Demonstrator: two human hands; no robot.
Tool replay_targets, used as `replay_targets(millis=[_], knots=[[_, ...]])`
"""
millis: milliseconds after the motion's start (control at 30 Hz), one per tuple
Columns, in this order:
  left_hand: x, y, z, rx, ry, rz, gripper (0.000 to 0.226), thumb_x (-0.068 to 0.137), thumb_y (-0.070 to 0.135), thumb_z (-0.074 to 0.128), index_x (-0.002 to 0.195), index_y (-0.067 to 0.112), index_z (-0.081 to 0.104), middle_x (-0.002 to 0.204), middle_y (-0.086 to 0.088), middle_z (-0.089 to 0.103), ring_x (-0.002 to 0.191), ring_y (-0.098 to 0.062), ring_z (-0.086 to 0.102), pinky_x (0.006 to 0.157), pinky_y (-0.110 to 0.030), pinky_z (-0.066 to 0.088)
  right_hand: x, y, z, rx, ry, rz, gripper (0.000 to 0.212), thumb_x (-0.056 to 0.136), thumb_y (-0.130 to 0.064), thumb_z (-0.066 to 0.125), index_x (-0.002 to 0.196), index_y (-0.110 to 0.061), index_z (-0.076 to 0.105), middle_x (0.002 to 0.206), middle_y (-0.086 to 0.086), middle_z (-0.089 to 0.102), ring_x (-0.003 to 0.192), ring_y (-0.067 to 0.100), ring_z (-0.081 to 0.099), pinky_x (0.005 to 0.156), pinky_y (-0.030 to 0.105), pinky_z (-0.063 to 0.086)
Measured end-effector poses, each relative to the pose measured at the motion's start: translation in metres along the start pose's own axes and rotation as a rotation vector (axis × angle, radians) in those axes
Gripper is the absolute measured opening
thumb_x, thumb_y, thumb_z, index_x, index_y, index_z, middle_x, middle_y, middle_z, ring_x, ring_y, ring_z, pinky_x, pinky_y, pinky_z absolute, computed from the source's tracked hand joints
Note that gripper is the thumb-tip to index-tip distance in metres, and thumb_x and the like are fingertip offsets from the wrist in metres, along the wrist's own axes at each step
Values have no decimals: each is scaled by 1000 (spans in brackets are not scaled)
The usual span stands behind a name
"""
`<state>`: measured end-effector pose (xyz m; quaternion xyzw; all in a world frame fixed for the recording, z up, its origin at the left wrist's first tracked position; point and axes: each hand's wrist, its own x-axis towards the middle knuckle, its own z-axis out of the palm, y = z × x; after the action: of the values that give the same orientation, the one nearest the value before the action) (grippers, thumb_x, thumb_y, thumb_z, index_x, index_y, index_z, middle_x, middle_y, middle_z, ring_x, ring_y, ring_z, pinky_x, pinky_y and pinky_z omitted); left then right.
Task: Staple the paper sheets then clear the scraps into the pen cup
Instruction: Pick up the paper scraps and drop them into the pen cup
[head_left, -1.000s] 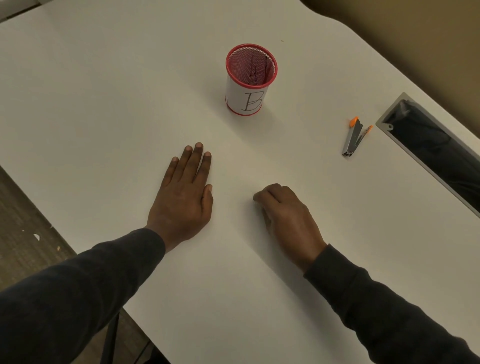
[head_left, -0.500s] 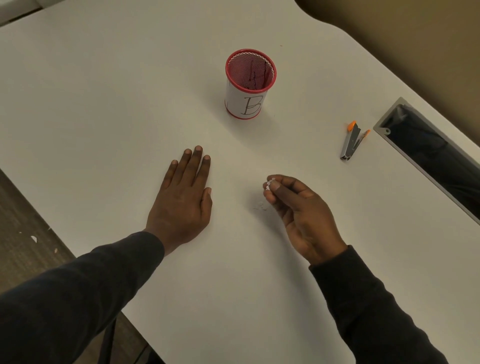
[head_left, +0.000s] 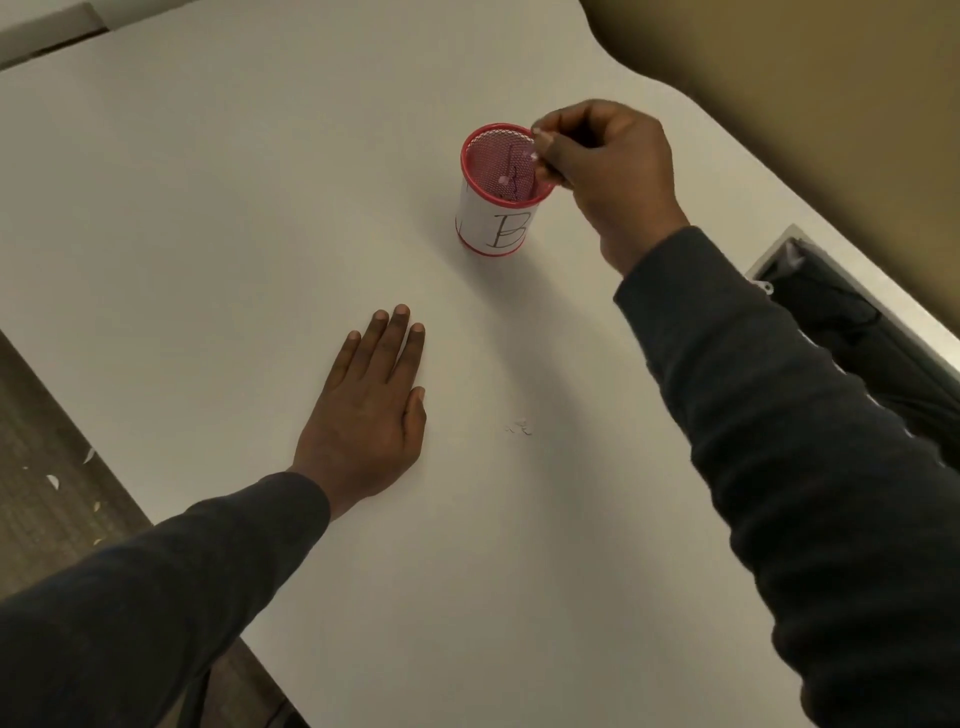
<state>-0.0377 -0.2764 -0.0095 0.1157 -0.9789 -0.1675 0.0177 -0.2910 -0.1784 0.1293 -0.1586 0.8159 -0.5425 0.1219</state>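
Scraps (head_left: 521, 427) lie on table (head_left: 208, 218) beside flat left hand (head_left: 363, 410).

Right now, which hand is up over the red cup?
The right hand, fingers bunched just above the pen cup and its red rim. The left hand lies flat on the table, well short of the cup.
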Motion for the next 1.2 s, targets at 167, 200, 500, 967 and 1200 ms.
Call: replay_targets(millis=[167, 200, 500, 967, 1200], knots=[[0, -1, 0, 0, -3, -6, 65, 101, 34, 21, 161, 9, 14, 170, -10, 5, 158, -23, 2, 128, -46, 13, 26, -5, 8, -516, -61, -195, 9, 91, -15, 69, 99, -15, 72, 92, -5, 67, 87, 9, 65, 74, 11, 53], [1, -1, -1, 0, -4, -5, 65, 102, 35, 21, 161, 9, 14, 170, -10, 5, 158, -23, 2, 128, -46, 12, 27, -5, 9, -555, -69, -223, 10, 90, -16, 70, 100, -15, 71, 92, -5, 65, 87, 10, 63, 72, 9, 50], [1, -1, 0, 0, -13, -5, 65, 102, 35, 21, 161, 9, 14, 170, -10, 4, 158, -24, 1, 128, -46, 13, 29, -9, 14, -781, -159, -399, 18, 92, -8, 64, 106, -11, 74, 113, 7, 69, 100, 16, 60, 74, 9, 40], [0, 0, -1, -1, -25, -15, 66, 101, 36, 18, 161, 11, 12, 171, -8, 3, 158, -22, -1, 128, -46, 12, 32, -10, 13, -825, -177, -474, 20, 92, -5, 62, 109, -12, 70, 112, 8, 65, 100, 18, 60, 70, 6, 38], [0, -1, -1, -1, -23, -12, 66, 101, 36, 19, 161, 10, 13, 171, -8, 4, 158, -22, 1, 128, -46, 13, 21, -8, 6, -791, -71, -518, 24, 92, -7, 55, 109, -13, 71, 108, 5, 65, 93, 13, 55, 69, 7, 34]])
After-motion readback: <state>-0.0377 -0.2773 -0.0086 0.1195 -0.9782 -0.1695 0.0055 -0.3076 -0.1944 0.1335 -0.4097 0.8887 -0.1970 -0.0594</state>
